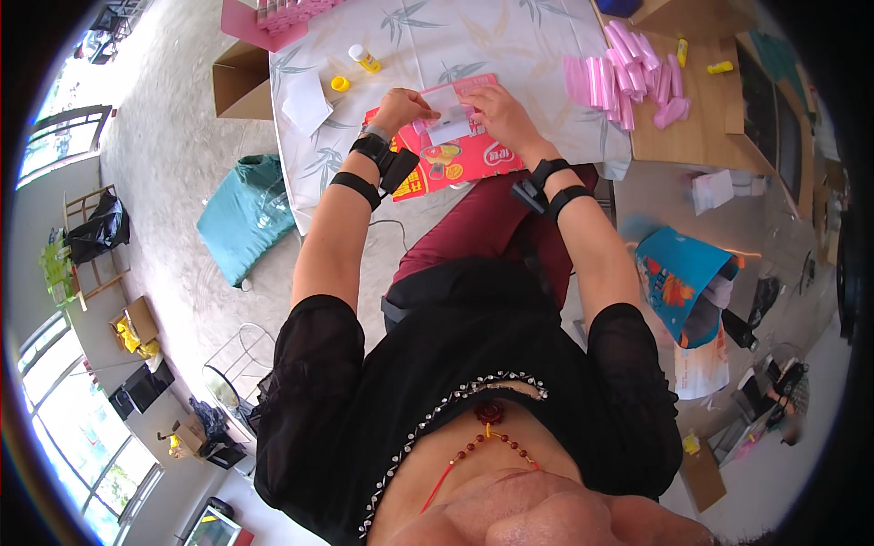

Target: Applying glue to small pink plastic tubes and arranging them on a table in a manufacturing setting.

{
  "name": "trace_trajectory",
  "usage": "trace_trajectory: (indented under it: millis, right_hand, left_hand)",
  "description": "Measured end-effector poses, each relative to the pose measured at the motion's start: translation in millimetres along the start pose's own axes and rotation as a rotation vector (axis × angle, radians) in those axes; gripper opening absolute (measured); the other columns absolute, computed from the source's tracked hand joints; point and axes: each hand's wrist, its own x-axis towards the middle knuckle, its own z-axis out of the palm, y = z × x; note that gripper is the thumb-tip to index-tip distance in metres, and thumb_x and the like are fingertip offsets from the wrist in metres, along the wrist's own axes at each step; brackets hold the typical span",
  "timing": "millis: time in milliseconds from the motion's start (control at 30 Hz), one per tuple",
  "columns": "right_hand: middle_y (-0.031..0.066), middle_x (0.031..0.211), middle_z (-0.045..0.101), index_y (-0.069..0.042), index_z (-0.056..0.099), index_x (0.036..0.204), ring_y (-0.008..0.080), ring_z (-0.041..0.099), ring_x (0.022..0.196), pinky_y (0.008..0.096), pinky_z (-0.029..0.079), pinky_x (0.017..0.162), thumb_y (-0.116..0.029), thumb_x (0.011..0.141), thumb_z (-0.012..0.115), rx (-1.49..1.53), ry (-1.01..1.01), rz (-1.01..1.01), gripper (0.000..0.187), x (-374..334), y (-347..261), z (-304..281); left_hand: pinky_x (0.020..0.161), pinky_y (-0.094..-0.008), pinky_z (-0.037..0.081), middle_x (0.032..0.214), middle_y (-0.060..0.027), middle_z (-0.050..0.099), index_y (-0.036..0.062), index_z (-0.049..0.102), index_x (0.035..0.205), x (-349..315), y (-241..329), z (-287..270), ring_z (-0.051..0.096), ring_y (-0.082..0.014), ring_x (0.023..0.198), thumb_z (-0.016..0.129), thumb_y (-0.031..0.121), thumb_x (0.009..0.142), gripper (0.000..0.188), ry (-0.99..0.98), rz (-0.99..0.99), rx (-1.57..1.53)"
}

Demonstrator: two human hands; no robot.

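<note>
Both my hands are over a red printed sheet (478,155) at the table's front edge. A small white paper slip (448,129) lies on it, with a pale pink translucent piece along its far side. My left hand (402,111) pinches the left end of the pale pink piece. At the right end, my right hand (503,116) has its fingertips closed on the same piece. Beyond my left hand stands a glue stick (365,59) with a white and yellow body. Its yellow cap (340,84) sits apart, near some white paper slips (307,104).
Pink rolled pieces (628,73) are heaped at the table's right, partly over a cardboard box (719,118). A pink box (264,27) of rolls stands far left above an open carton (241,82). On the floor lie a teal cushion (241,218) and a blue bag (678,278).
</note>
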Motion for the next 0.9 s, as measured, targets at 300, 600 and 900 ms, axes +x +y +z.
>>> trace_trajectory:
  millis: [300,600,900]
  right_hand:
    - [0.0055,0.119,0.063,-0.008,0.068,0.114,0.0254,0.056,0.119,0.0372,0.049,0.098,-0.004,0.082,0.06,-0.268,0.04,-0.063,0.033,-3.2,-25.8,29.5]
    - [0.0028,0.119,0.063,-0.008,0.067,0.112,0.0242,0.055,0.118,0.0392,0.046,0.101,-0.01,0.084,0.059,-0.273,0.039,-0.062,0.029,-1.3,-18.4,34.8]
    - [0.0084,0.114,0.063,-0.005,0.066,0.111,0.028,0.057,0.113,0.0411,0.046,0.098,-0.008,0.085,0.058,-0.225,0.252,0.071,0.028,-21.9,-36.4,37.5]
  left_hand:
    - [0.071,-0.0328,0.054,0.081,-0.0067,0.074,0.0077,0.077,0.081,-11.7,3.8,3.4,0.069,-0.0202,0.076,0.09,0.032,0.067,0.03,0.129,0.127,0.116]
    - [0.092,-0.0412,0.05,0.113,-0.0159,0.064,-0.0047,0.05,0.133,-77.7,29.6,80.0,0.059,-0.0335,0.107,0.068,0.003,0.075,0.061,0.544,0.574,0.575]
    - [0.083,-0.0403,0.055,0.105,-0.0117,0.065,0.0028,0.063,0.111,-62.7,20.6,69.1,0.063,-0.0319,0.097,0.064,0.003,0.077,0.035,0.548,0.675,0.647]
